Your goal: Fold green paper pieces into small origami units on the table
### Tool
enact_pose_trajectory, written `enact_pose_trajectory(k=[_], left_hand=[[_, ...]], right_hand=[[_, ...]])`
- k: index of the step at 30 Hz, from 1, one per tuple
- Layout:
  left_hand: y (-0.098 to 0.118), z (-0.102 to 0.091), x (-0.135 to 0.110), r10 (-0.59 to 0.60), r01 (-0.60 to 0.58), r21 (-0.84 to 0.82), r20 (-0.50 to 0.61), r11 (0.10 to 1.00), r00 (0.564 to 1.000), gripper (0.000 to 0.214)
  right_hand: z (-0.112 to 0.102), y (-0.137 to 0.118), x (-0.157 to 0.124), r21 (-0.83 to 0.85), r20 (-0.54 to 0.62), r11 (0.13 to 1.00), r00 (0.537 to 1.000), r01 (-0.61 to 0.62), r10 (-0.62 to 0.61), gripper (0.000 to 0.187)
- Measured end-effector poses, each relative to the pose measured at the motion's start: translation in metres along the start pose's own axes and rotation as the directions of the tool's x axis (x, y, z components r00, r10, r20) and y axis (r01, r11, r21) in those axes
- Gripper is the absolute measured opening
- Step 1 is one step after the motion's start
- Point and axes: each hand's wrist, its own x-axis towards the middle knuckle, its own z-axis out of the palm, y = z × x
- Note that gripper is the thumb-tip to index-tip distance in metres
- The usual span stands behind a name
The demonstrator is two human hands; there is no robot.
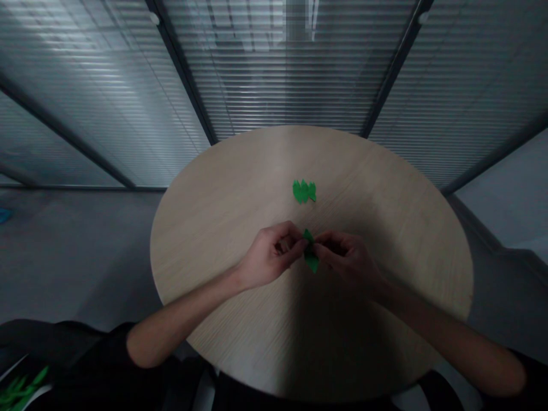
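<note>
Near the middle of the round table, my left hand [274, 254] and my right hand [349, 260] pinch a small green leaf-shaped piece [312, 262] from both sides. Its pointed ends show above and below my fingertips; its middle is partly hidden by them. Whether it is paper, felt or plastic I cannot tell. Just beyond my hands lies a group of similar green leaf-shaped pieces [303, 191], side by side on the tabletop.
The round wooden table [205, 188] fills the centre. Behind it stand glass panels with blinds [274, 85] and dark frames. At the lower left, several green pieces [23, 391] sit in a pale-edged container. A blue object [4, 215] lies on the floor at the left.
</note>
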Motion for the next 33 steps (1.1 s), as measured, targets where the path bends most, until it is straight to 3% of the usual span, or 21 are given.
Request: enact_pose_trajectory(k=[5, 10, 22, 33], left_hand=[[-0.0011, 0.0004, 0.0028, -0.066, 0.066, -0.07, 0.012, 0.995, 0.998, 0.026], [0.0, -0.0002, 0.0062, -0.052, 0.048, -0.119, -0.035, 0.992, 0.998, 0.034], [-0.0025, -0.0003, 0.0019, -0.074, 0.073, 0.026, 0.013, 0.997, 0.997, 0.018], [-0.0024, 0.0008, 0.0026, -0.09, 0.09, -0.074, 0.01, 0.993, 0.996, 0.021]], right_hand=[[-0.0009, 0.0005, 0.001, 0.008, -0.038, 1.0, 0.999, -0.023, 0.023, 0.026], [-0.002, -0.0023, 0.0027, -0.028, -0.091, 0.999, 0.995, -0.044, 0.042, 0.028], [-0.0012, -0.0007, 0.0044, 0.012, -0.08, 1.0, 0.997, -0.017, 0.018, 0.025], [-0.0014, -0.0038, 0.0042, 0.036, -0.065, 0.999, 0.998, -0.008, 0.01, 0.02]])
